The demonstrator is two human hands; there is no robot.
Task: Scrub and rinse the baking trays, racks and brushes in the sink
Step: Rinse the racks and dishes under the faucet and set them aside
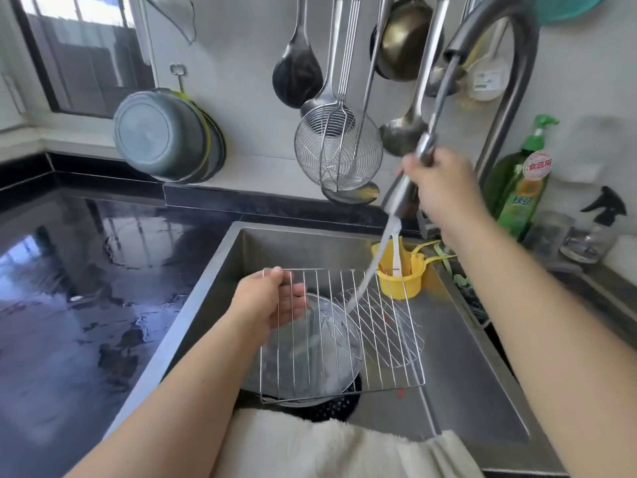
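Gripping the rack (344, 329) at its far left corner, the left hand (267, 300) holds it tilted over the sink (465, 357). Under the rack lies a round tray (310, 353). The right hand (437, 182) clasps the sprayer (401, 194), its water striking the rack's wires right of the left hand.

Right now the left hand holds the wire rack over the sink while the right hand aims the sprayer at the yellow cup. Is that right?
Not quite. The head view shows the right hand aiming the sprayer at the wire rack, not the yellow cup. The left hand does hold the rack over the sink.
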